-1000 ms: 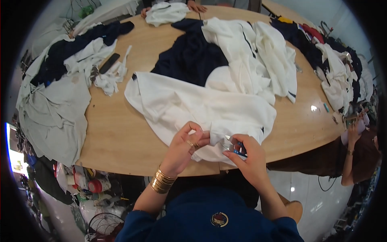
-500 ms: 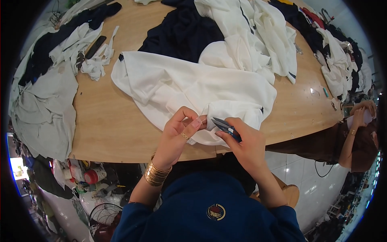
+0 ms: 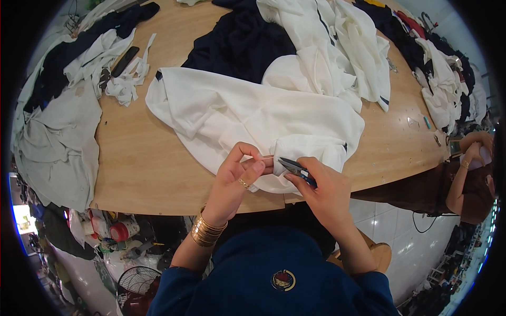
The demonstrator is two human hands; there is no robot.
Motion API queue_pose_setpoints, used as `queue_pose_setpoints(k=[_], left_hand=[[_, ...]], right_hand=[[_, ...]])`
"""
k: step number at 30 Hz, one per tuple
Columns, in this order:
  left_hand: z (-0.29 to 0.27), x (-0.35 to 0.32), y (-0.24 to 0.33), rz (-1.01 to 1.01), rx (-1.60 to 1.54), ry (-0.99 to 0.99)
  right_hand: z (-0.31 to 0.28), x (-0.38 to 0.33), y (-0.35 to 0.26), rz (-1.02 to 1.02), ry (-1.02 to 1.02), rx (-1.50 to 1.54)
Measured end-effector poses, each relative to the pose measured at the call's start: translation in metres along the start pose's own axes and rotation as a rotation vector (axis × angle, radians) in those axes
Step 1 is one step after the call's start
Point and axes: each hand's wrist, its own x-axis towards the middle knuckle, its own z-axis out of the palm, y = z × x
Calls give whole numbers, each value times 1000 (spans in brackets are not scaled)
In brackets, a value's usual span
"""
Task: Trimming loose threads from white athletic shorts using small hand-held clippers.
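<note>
A white garment with dark trim lies spread before me, its near edge bunched at my hands. My left hand, wearing a ring and gold bangles, is closed in a pinch at that edge. A thin pale thread runs from its fingertips toward the cloth. In my right hand is a pair of dark thread snips. Their blades point left, close beside the fabric and the left fingertips. Whether the blades touch the thread I cannot tell.
Navy cloth and more white garments lie farther back on the wooden table. Grey fabric hangs over the left edge, near a black phone-like object. At right sits another person. Below left stands a fan.
Both hands have shifted slightly nearer to me and to the right, along with the snips and the garment edge. The thread at my left fingertips shows less clearly now.
</note>
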Motion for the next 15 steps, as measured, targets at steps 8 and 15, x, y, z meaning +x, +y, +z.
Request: queue_pose_setpoints(k=[8, 15], left_hand=[[7, 1, 0, 35, 154, 11], [10, -2, -2, 78, 274, 75]], right_hand=[[-2, 1, -1, -4, -8, -15], [-2, -3, -4, -1, -15, 19]])
